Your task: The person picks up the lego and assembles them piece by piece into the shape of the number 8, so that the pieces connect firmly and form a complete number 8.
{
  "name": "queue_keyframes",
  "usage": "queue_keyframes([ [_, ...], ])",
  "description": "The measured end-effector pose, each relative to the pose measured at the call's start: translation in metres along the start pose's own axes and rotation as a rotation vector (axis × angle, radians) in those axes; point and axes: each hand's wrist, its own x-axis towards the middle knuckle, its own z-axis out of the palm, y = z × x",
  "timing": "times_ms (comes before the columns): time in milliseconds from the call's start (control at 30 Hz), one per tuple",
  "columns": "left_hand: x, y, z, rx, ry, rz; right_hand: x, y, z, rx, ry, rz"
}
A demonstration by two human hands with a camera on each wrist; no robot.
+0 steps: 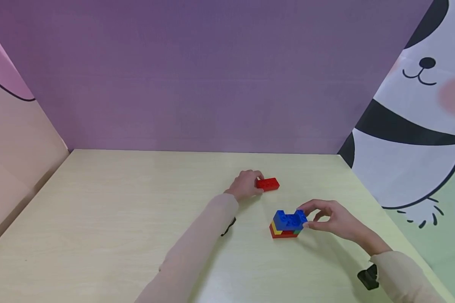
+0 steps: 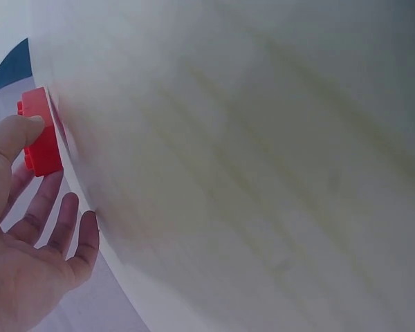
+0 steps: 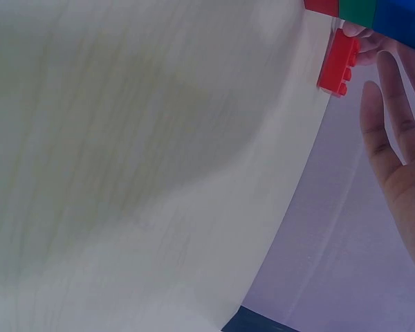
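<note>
My left hand [image 1: 246, 185] pinches a red toy brick [image 1: 268, 184] at its left end, thumb on one side and fingers on the other, low over the table. The left wrist view shows the thumb across the red brick [image 2: 41, 131], its studs facing left. Nearer me stands a small stack of toy bricks: a red base [image 1: 284, 236], a layer with a yellow brick [image 1: 275, 227] and a bit of green, and a blue U-shaped brick [image 1: 289, 221] on top. My right hand [image 1: 333, 219] pinches the blue brick's right end between thumb and index finger.
The pale wooden table [image 1: 117, 219] ends at a purple wall [image 1: 204, 84] behind. A wall with a panda picture [image 1: 421, 113] runs along the right, a pale pink wall [image 1: 11, 155] along the left. Black straps show at both wrists.
</note>
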Motion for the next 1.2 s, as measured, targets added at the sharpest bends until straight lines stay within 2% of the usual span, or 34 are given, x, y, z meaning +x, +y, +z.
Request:
queue_keyframes([
  [267, -0.005, 0.000, -0.005, -0.022, -0.045, 0.028, 0.000, -0.001, 0.001, 0.007, 0.001, 0.017],
  [500, -0.012, 0.001, -0.007, -0.069, -0.092, 0.086, 0.000, -0.001, 0.000, 0.006, 0.000, 0.020],
  [633, -0.016, 0.003, -0.008, -0.053, -0.113, 0.118, 0.000, -0.001, 0.001, 0.010, -0.009, 0.043],
  [800, -0.023, 0.006, -0.010, -0.020, -0.120, 0.147, 0.001, -0.002, 0.003, 0.018, -0.009, 0.064],
  [1200, -0.037, 0.010, -0.019, -0.023, -0.118, 0.205, 0.000, 0.001, 0.006, 0.059, -0.001, 0.078],
])
